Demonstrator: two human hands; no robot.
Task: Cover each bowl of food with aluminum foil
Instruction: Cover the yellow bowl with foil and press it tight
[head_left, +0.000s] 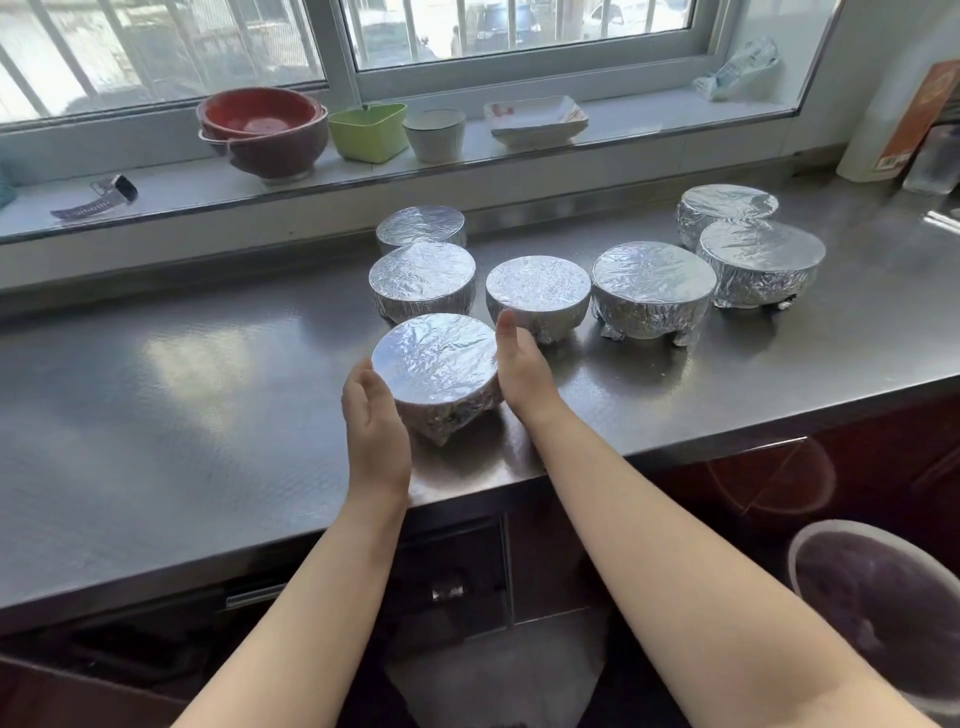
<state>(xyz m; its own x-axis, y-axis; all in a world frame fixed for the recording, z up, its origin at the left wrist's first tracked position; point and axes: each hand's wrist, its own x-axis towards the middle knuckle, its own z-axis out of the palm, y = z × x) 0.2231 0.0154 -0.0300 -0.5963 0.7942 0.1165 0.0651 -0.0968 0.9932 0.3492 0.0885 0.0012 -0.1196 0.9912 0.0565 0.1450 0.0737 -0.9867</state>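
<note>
Done: seven foil-wrapped bowls on worktop (208, 364); six lie beyond the hands.
Left: no uncovered bowl visible.
Hands: left hand (375, 415) and right hand (522, 364) cup the nearest bowl (436, 364), fingers relaxed.

Both bare forearms reach forward. Left hand (375, 422) and right hand (522, 364) face each other, palms inward, fingers relaxed and nearly straight.
</note>
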